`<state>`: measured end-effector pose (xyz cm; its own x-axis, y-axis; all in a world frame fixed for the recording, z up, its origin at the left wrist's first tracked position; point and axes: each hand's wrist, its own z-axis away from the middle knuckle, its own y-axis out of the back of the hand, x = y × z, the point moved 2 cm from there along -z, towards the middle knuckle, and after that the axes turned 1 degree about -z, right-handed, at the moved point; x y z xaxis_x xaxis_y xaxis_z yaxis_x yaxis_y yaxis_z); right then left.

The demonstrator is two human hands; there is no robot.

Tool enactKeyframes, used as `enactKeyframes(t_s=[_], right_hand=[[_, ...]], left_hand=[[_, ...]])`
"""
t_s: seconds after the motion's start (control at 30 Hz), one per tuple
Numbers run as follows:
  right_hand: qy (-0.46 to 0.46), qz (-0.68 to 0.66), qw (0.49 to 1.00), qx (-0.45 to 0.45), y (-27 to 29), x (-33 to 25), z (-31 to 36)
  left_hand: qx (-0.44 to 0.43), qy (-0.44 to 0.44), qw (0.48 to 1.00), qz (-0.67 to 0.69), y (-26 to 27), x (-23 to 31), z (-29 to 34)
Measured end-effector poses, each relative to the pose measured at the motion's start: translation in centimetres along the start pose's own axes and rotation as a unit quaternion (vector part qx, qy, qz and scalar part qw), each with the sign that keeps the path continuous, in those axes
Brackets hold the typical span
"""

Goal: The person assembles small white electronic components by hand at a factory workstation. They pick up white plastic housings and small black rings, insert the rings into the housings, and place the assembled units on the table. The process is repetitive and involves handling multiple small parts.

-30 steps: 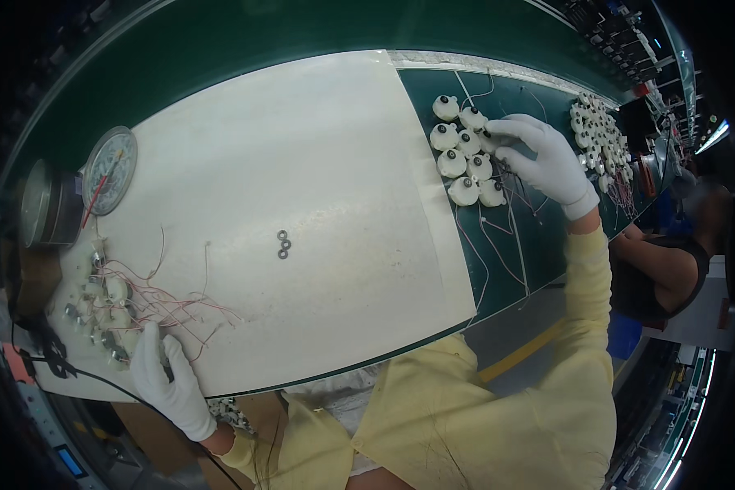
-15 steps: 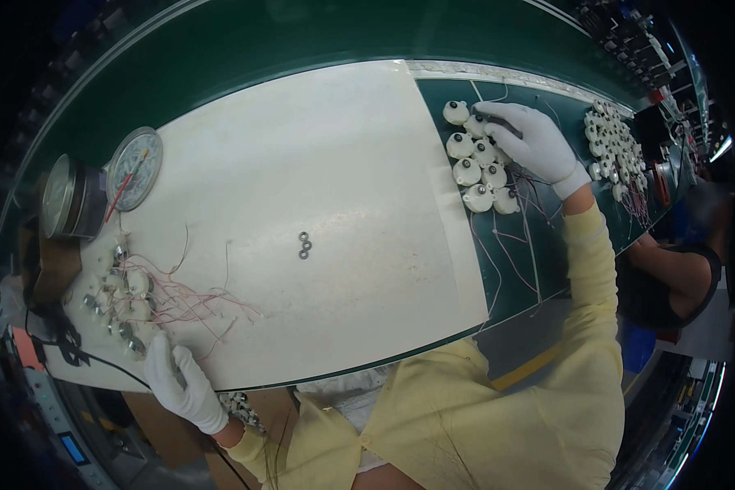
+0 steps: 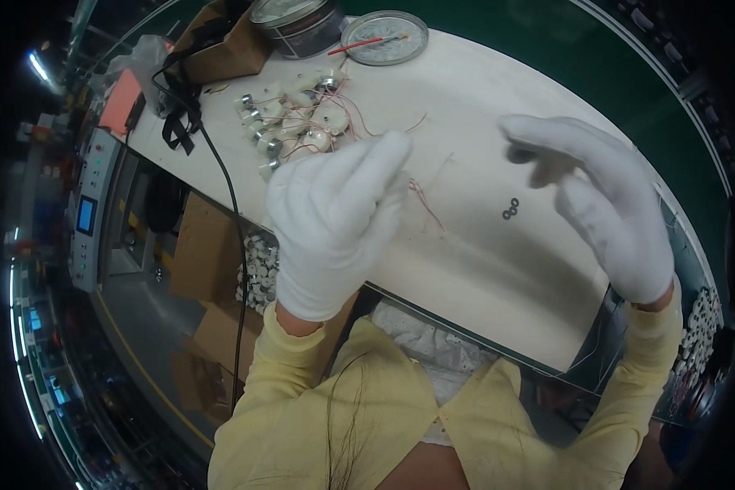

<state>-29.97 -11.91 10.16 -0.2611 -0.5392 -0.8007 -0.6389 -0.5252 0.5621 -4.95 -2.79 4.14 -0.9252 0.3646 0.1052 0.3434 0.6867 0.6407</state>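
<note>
My left hand point(image 3: 331, 224), in a white glove, is raised over the front edge of the table, close in front of white round motors point(image 3: 330, 118) with thin pink wires. Its fingers are curled together, and whatever they may hold is hidden. On the right my right hand point(image 3: 616, 204), also gloved, hovers above the white tabletop with thumb and fingers apart and nothing visible between them. Beside its fingertips a few small dark metal rings point(image 3: 510, 209) lie touching in a short row.
A shallow round dish point(image 3: 384, 41) with a red-handled brush point(image 3: 367, 43) sits at the back by a tin point(image 3: 298, 28). A black cable point(image 3: 224, 175) hangs over the left edge. Below, a cardboard box point(image 3: 200, 249) stands near many white parts point(image 3: 261, 269). More motors point(image 3: 694, 335) lie far right.
My view has swung left. My right hand has come away from the motors on the green surface to above the white tabletop. My left hand has lifted and its fingers have closed.
</note>
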Motion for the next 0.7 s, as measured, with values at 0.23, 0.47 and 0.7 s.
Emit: enactKeyframes(t_s=[0.23, 0.47, 0.7], right_hand=[[-0.212, -0.454, 0.863, -0.072, -10.5, 2.5, -3.5], [-0.292, -0.508, 0.81, 0.039, -13.9, 4.6, 1.4], [-0.312, -0.29, 0.904, -0.042, -4.4, 0.7, 5.5]], left_hand=[[0.016, -0.032, 0.997, 0.067, 0.9, 4.0, 0.9], [0.027, 0.003, 0.993, 0.118, -1.9, 4.6, 3.3], [0.036, 0.053, 0.993, 0.103, 1.6, -0.3, 8.0]])
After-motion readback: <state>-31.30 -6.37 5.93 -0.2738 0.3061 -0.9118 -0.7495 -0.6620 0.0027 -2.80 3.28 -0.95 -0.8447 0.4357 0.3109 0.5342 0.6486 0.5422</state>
